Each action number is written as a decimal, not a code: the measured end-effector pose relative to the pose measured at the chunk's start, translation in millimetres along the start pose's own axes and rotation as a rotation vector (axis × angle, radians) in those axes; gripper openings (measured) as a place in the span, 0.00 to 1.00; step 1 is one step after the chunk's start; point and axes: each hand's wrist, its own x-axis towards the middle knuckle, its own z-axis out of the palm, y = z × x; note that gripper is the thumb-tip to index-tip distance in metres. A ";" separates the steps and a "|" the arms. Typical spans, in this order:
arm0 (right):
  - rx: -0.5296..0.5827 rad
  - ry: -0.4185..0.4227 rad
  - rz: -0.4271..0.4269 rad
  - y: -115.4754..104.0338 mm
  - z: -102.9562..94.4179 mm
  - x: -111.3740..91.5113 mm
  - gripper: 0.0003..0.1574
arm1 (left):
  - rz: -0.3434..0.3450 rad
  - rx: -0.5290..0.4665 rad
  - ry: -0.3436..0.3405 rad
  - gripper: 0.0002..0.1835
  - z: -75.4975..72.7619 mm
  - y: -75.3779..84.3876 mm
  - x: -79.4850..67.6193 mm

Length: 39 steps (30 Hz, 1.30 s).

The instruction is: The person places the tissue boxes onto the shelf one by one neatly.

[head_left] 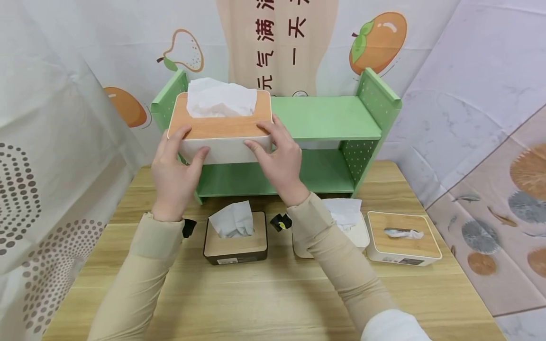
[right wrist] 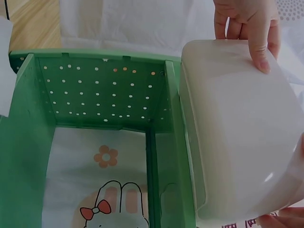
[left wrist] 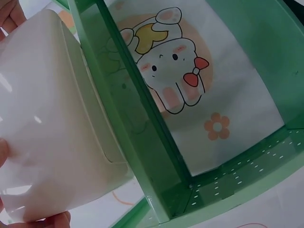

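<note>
Both hands grip a white tissue box (head_left: 226,149) with a wood-look lid and a white tissue sticking out of its slot. My left hand (head_left: 172,177) holds its left end, thumb on the front and fingers on the lid. At the right end, my right hand (head_left: 281,156) grips in the same way. The box is at the left part of the top board of a green two-tier shelf (head_left: 324,116). In the right wrist view the white side of the tissue box (right wrist: 242,128) lies close along the shelf's edge; whether its base bears on the board I cannot tell.
On the wooden table (head_left: 256,303) before the shelf stand a black tissue box (head_left: 236,244), a white tissue box (head_left: 360,232) partly behind the right sleeve, and a white box with a wooden lid (head_left: 403,237) at right. A patterned curtain (head_left: 426,94) hangs behind.
</note>
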 end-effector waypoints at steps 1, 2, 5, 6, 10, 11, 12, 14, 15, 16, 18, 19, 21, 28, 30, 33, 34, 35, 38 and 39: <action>0.002 -0.006 0.002 0.6 0.3 1.4 0.25 | -0.003 0.004 -0.001 0.26 0.3 -0.3 1.3; 0.004 -0.010 0.005 0.9 0.5 2.9 0.25 | -0.006 0.007 -0.003 0.25 0.7 -0.4 2.7; 0.006 -0.027 0.021 2.4 1.2 7.9 0.25 | -0.014 0.005 -0.014 0.25 2.3 -0.8 7.2; 0.011 -0.036 0.029 2.9 1.4 9.4 0.26 | -0.017 0.007 -0.019 0.25 2.8 -1.1 8.5; 0.015 -0.075 0.053 6.6 2.9 15.6 0.26 | -0.035 0.001 -0.043 0.25 4.1 -2.4 14.1; 0.012 -0.083 0.059 7.7 3.3 17.3 0.26 | -0.034 0.007 -0.054 0.25 4.3 -3.1 15.8; 0.013 -0.092 0.064 8.2 3.5 19.3 0.26 | -0.036 0.011 -0.064 0.25 4.5 -3.6 17.9; 0.002 -0.110 0.071 9.8 4.1 23.6 0.26 | -0.042 0.028 -0.090 0.25 4.7 -4.5 22.7; -0.003 -0.121 0.077 10.1 4.2 25.8 0.26 | -0.044 0.037 -0.104 0.25 4.7 -4.8 25.0; -0.009 -0.132 0.082 10.6 4.5 28.1 0.26 | -0.045 0.048 -0.114 0.25 4.9 -5.3 27.1; -0.019 -0.156 0.093 11.1 4.6 31.8 0.27 | -0.062 0.067 -0.135 0.26 5.3 -5.2 31.4; -0.030 -0.168 0.095 11.9 4.9 33.5 0.27 | -0.072 0.077 -0.147 0.26 5.7 -5.3 33.5; -0.045 -0.191 0.101 13.1 5.2 36.5 0.27 | -0.095 0.097 -0.169 0.26 6.7 -5.0 37.6; -0.093 -0.251 0.110 18.0 6.6 45.7 0.29 | -0.130 0.116 -0.207 0.27 12.2 -6.0 49.3; -0.100 -0.266 0.105 18.4 6.8 47.6 0.30 | -0.127 0.121 -0.203 0.27 13.3 -7.6 51.0; -0.110 -0.281 0.104 19.1 7.5 50.1 0.30 | -0.118 0.125 -0.195 0.26 15.1 -10.2 53.0; -0.114 -0.283 0.105 19.4 7.8 50.8 0.30 | -0.114 0.128 -0.194 0.26 15.8 -10.9 53.6; -0.121 -0.286 0.109 19.8 8.2 51.4 0.30 | -0.111 0.130 -0.194 0.27 16.5 -11.4 54.1; -0.136 -0.296 0.119 21.5 9.3 52.9 0.30 | -0.107 0.136 -0.196 0.27 18.3 -12.8 55.2; -0.138 -0.299 0.119 22.1 9.7 53.3 0.31 | -0.107 0.137 -0.198 0.27 18.8 -13.1 55.5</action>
